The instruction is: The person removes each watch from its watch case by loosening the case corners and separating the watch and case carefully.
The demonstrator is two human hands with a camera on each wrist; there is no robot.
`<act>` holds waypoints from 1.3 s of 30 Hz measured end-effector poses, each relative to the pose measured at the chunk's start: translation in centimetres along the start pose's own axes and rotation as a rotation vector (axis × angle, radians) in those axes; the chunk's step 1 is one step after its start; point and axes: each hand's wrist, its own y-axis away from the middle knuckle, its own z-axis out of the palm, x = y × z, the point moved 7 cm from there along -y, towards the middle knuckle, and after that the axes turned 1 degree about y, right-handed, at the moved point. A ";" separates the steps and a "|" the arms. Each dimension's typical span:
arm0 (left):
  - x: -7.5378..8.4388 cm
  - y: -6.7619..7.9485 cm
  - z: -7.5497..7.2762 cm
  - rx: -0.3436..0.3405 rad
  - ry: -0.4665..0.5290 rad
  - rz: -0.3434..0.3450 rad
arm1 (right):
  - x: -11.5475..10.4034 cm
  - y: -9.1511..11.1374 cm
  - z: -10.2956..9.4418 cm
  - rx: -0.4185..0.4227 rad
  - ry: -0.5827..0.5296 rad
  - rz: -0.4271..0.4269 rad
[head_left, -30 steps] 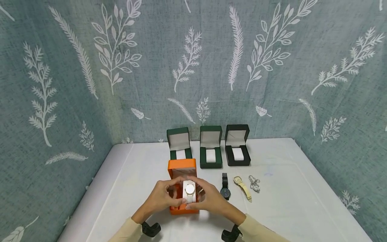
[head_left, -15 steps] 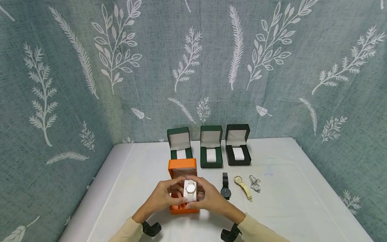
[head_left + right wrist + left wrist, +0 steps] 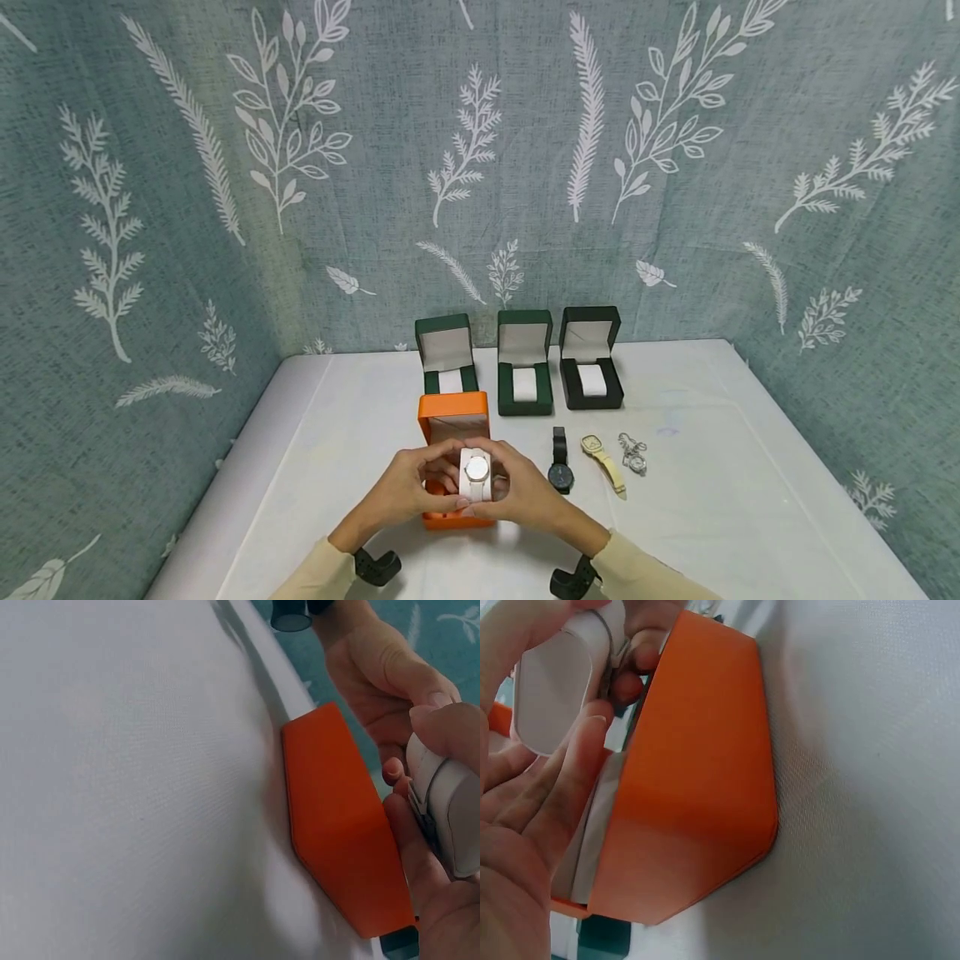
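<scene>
Over an open orange watch box [image 3: 453,407], both hands hold a white watch pillow [image 3: 551,694] with a white-strapped wristwatch [image 3: 476,470] fastened round it. The dial faces up toward the head camera. My left hand [image 3: 411,485] grips the pillow's left end between thumb and fingers; my right hand [image 3: 525,485] grips the right end the same way. In the right wrist view, the strap and its buckle [image 3: 421,806] show beside the fingers. Part of the box's orange inside shows below the pillow, and the hands hide the rest.
Two green watch boxes [image 3: 525,408] and a black one [image 3: 611,398] stand open at the back with white pillows inside. Right of the hands lie a black watch [image 3: 560,475], a gold watch [image 3: 604,468] and a silver chain watch [image 3: 636,462] on the white table [image 3: 735,500].
The watch on its pillow has shifted slightly right, and more of the orange box's inside shows to its left. Both hands keep their grip.
</scene>
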 end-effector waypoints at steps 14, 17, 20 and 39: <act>0.4 -0.2 -0.1 0.014 -0.015 -0.017 | 0.0 0.3 -0.3 0.000 -0.009 -0.027; 0.5 -0.2 -0.1 0.007 -0.013 -0.011 | 0.0 0.3 -0.4 -0.017 -0.010 -0.036; 0.5 -0.2 -0.2 0.002 -0.014 -0.015 | -0.1 0.3 -0.4 -0.036 -0.021 -0.032; 0.1 -0.1 -0.1 0.015 -0.014 0.032 | 0.5 0.1 -0.6 0.029 -0.036 0.034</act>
